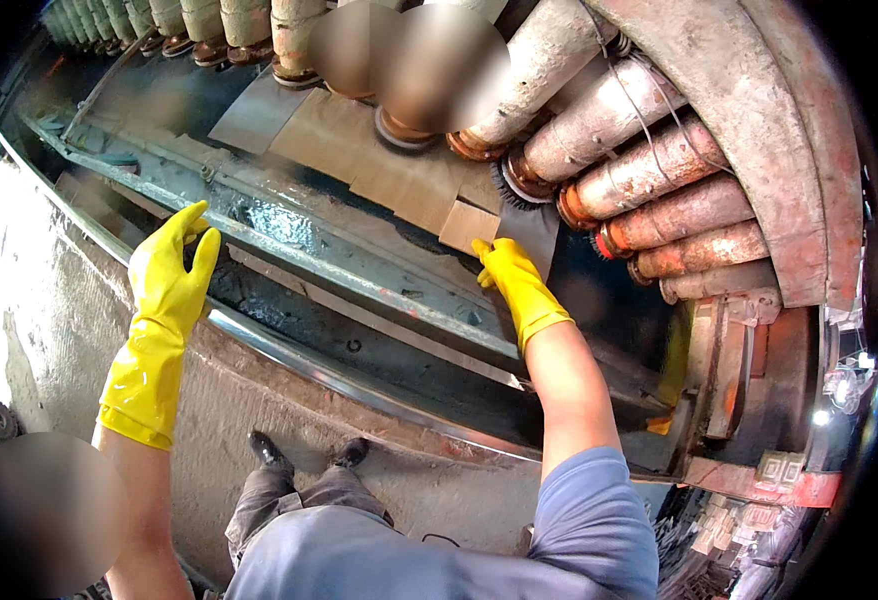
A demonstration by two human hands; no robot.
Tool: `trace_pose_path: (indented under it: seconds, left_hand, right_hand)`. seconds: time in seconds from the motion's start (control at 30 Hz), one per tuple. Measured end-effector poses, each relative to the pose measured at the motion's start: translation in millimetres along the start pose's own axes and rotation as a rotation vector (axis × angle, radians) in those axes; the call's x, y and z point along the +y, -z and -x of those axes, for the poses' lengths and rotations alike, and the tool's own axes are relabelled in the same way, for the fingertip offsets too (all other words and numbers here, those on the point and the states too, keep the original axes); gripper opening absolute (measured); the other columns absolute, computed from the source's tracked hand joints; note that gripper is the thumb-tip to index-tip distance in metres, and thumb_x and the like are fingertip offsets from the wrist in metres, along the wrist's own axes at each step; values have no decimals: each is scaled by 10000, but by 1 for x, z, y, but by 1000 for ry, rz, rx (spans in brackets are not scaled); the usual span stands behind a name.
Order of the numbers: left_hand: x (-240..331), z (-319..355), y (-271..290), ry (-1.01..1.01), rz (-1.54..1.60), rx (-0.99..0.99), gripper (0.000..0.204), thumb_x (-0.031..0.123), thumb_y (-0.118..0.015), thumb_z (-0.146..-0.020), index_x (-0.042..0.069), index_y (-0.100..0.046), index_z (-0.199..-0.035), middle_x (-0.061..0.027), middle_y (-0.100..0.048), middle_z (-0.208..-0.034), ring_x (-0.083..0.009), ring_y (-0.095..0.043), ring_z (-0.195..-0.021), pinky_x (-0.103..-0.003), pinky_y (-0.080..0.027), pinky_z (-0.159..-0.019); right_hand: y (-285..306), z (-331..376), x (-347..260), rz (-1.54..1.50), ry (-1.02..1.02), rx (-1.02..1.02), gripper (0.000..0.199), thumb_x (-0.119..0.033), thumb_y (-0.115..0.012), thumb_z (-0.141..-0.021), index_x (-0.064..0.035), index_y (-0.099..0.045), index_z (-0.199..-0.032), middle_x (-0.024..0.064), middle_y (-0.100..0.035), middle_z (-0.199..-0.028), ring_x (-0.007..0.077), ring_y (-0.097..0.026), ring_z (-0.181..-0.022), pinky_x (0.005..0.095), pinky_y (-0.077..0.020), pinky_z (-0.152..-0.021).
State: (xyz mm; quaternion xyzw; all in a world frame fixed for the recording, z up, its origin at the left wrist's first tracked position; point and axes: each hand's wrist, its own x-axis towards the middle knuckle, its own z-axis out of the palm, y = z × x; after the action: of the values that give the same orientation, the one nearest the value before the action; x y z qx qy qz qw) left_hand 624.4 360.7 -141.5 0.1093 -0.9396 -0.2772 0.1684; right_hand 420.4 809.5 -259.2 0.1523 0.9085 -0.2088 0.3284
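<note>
Resting left hand (172, 270) on machine rail (289, 232), right hand (511, 272) touching dark sheet (531, 232)

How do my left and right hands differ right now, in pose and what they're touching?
The left hand rests with fingers spread on the shiny metal rail at the machine's near edge; the right hand reaches further in, fingertips at a brown card sheet below the rollers. Both wear yellow rubber gloves.

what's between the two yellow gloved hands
In the head view, the wet grey metal rail runs across between the left hand and the right hand, with tan cardboard sheets just beyond it.
</note>
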Motion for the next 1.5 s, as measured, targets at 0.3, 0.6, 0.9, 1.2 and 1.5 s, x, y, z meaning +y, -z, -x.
trace_pose_path:
  seconds: [0.3,0.6,0.9,1.2,1.5]
  left_hand:
    - [12,-21,-1,7,1,-15,409,235,-695,-986,44,-670,-1347,-135,-761,-1104,-226,-733,-1022,-338,-537,-947]
    - [25,-67,-15,37,20,-9,387,205,-695,-990,44,-674,-1342,-141,-763,-1111,-215,-732,-1041,-326,-533,-966]
    - [32,-109,-36,-11,37,32,393,296,-724,-947,66,-710,-1264,-107,-774,-989,-251,-756,-929,-336,-561,-874]
    - [30,-139,-49,-37,-24,30,432,349,-722,-943,87,-701,-1286,-78,-776,-978,-245,-746,-909,-343,-563,-849]
    - [36,-172,-54,46,-176,-162,507,470,-686,-958,147,-668,-1349,-121,-768,-1138,-300,-720,-1077,-399,-544,-963]
  right_hand:
    - [-10,2,25,466,658,634,617,-479,-755,-877,-54,-642,-1311,200,-729,-1163,391,-702,-1045,487,-539,-928]
    - [3,-26,-6,535,920,448,571,-334,-697,-916,-63,-600,-1409,236,-671,-1317,416,-673,-1130,484,-530,-972]
    - [71,23,21,217,935,287,473,-284,-731,-939,-99,-658,-1368,216,-710,-1252,394,-660,-1187,476,-519,-1019]
    - [83,214,61,-227,682,314,426,-171,-754,-946,-91,-680,-1357,142,-733,-1253,266,-694,-1133,366,-539,-935]
    - [59,202,46,-98,553,657,248,-222,-760,-945,-104,-770,-1163,141,-774,-1063,308,-723,-972,398,-554,-892]
